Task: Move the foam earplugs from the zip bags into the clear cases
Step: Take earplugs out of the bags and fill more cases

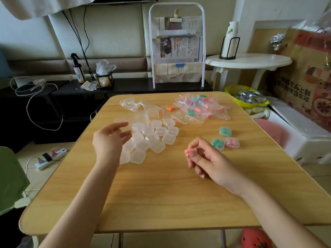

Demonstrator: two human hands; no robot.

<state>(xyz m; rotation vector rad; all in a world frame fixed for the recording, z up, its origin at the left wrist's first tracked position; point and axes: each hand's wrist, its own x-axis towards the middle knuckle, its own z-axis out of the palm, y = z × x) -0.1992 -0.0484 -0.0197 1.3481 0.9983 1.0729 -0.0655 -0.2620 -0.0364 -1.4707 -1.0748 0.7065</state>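
Pinching pink earplugs (190, 152), right hand (207, 158), bag print (295, 94) seemingly mirrored, unreadable

The left hand (109, 138) is covering part of the clear cases (152, 138) left of centre, while both forearms are running off the frame's bottom edge.

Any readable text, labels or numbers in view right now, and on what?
Printed bag, far right: large characters, mirrored, not legible.
Newspapers in rack: print too small to read.
Spray bottle: label blurred.
Zip bags, clear cases: no text seen.
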